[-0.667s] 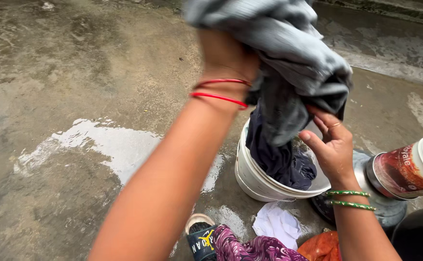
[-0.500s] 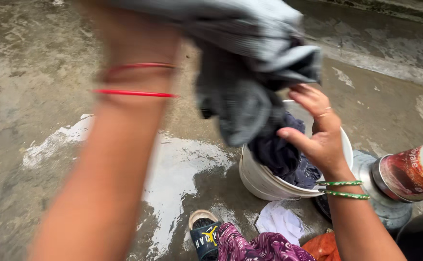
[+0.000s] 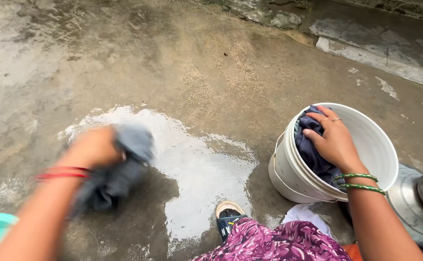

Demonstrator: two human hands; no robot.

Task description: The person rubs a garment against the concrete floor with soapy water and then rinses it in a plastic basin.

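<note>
Left hand: the left hand (image 3: 93, 147) is gripping a bunched grey cloth (image 3: 119, 169), fingers curled round it, blurred, low over the wet concrete floor (image 3: 197, 72).
Grey cloth: it is trailing down and toward the near side from that fist, beside the foamy puddle (image 3: 197, 164).
Right hand: the right hand (image 3: 334, 142) is resting in the white bucket (image 3: 375, 145), fingers bent onto the dark blue garment (image 3: 310, 150).
Relation: the bucket is sitting well right of the grey cloth; the right hand is nearer it.
</note>
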